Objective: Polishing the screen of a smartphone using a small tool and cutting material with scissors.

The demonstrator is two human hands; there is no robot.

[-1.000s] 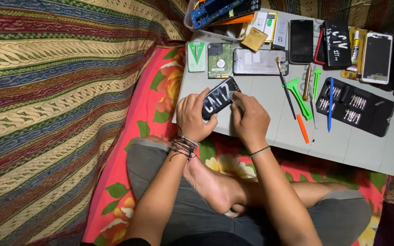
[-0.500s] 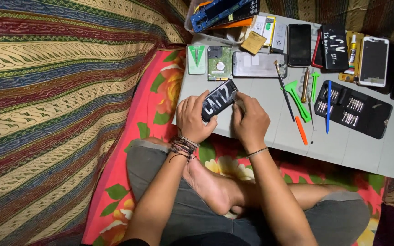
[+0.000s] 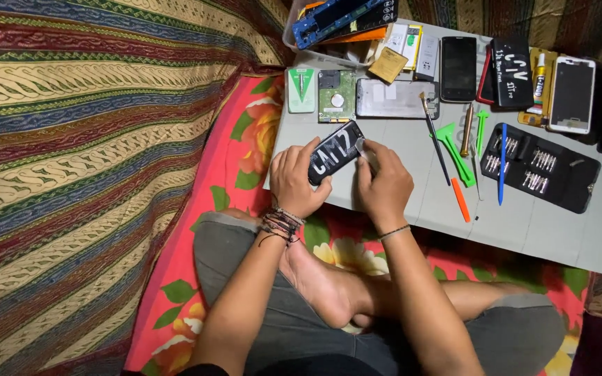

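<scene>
Left hand [image 3: 294, 182] grips black phone [image 3: 334, 152], long axis slanting up-right. Right hand [image 3: 382, 182] closed on small tool [image 3: 362, 147] at phone's upper-right end.

A black phone [image 3: 334, 152] bears white lettering. The bench [image 3: 538, 223] is pale grey. Beside it lie a green pry tool [image 3: 454, 150], an orange stick [image 3: 460, 200], a blue pen [image 3: 502, 163], possibly a spudger. The cloth [image 3: 92, 174] is striped red, green, gold; the cushion [image 3: 245, 150] red floral.
</scene>
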